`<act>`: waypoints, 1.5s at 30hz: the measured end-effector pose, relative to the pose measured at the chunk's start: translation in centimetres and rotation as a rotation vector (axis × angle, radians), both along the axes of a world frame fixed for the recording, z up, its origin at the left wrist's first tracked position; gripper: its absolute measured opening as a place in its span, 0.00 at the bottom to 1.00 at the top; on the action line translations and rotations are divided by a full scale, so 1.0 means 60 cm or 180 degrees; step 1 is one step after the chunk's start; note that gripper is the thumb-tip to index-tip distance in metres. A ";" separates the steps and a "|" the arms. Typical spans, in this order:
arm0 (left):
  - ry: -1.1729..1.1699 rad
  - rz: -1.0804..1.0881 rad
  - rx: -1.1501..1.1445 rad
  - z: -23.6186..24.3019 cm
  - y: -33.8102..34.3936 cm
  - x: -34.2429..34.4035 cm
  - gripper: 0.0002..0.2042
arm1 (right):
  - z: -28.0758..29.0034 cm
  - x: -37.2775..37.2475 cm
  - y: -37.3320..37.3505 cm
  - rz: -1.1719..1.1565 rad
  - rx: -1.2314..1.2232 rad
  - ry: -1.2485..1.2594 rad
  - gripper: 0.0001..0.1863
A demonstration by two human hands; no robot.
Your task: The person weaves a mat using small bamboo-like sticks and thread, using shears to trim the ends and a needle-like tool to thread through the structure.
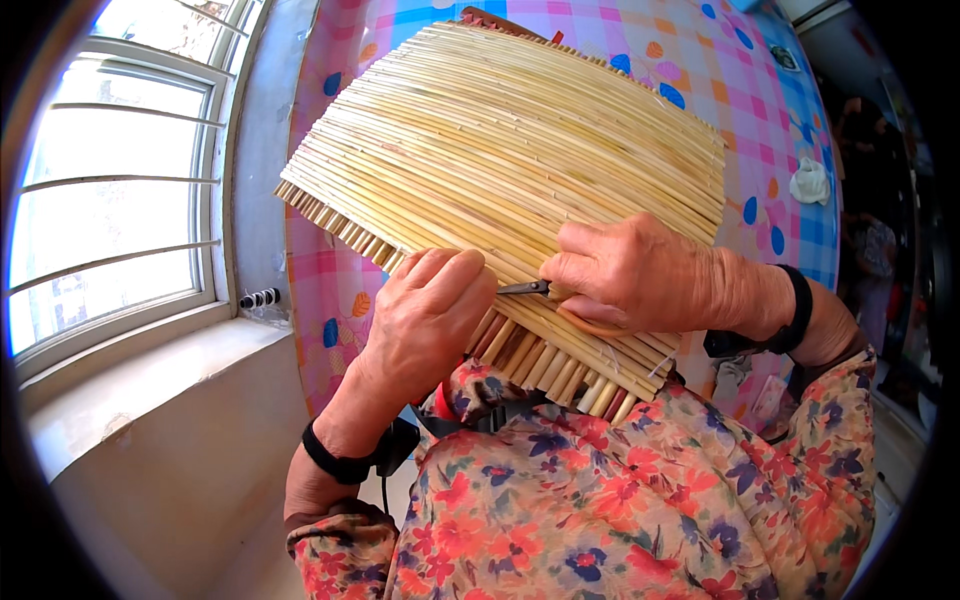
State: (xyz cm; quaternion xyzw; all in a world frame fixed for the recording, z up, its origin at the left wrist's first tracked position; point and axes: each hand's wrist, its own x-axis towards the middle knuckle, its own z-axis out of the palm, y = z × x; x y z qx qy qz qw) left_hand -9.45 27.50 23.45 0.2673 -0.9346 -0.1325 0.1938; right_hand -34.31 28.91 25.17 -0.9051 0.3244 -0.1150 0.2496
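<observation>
A mat of pale straw-coloured stalks (pixel 500 140), tied in rows with thin thread, lies across the table and reaches toward my body. My right hand (pixel 640 275) is closed round a small pair of scissors (pixel 526 288) with dark blades and an orange-tan handle. The blades point left, just above the near part of the mat. Their tips meet the fingers of my left hand (pixel 430 305), which is closed in a pinch at the mat's near left edge. Whatever those fingers grip is hidden. Short white thread ends show by the near right corner.
Beneath the mat is a checked, leaf-patterned tablecloth (pixel 345 355). A barred window (pixel 115 180) and its sill (pixel 150 375) are at the left. A crumpled white cloth (pixel 810 182) lies at the right. More stalk ends (pixel 550 370) stick out under the near edge.
</observation>
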 end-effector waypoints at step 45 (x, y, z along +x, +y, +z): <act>-0.0215 -0.0935 -0.0388 -0.004 -0.088 0.000 0.19 | -0.256 -0.282 0.132 -0.5159 0.1035 -0.3602 0.15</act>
